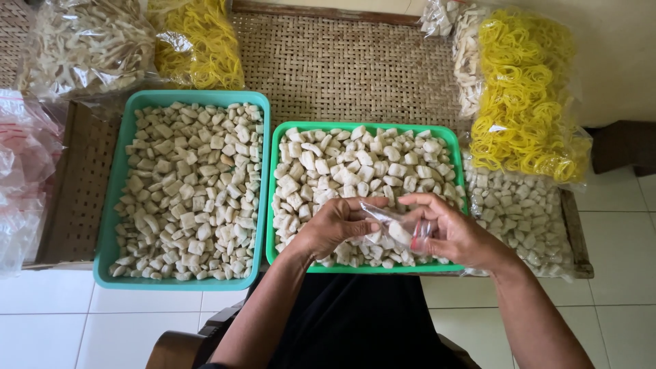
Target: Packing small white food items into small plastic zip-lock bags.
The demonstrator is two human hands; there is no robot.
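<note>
Both of my hands are over the near edge of a green tray [277,178] filled with pale, cube-like cracker pieces. My left hand [335,225] pinches one side of a small clear plastic bag [396,224] that has a few pale pieces in it. My right hand [447,229] grips the other side of the same bag, fingers curled around it. A red mark shows on the bag near my right fingers.
A bigger teal tray [113,205] of the same pale pieces lies to the left on a woven mat [342,68]. Clear bags of yellow ring crackers [526,96] and white crackers [82,44] stand at the back and right. Plastic bags [17,171] pile at far left.
</note>
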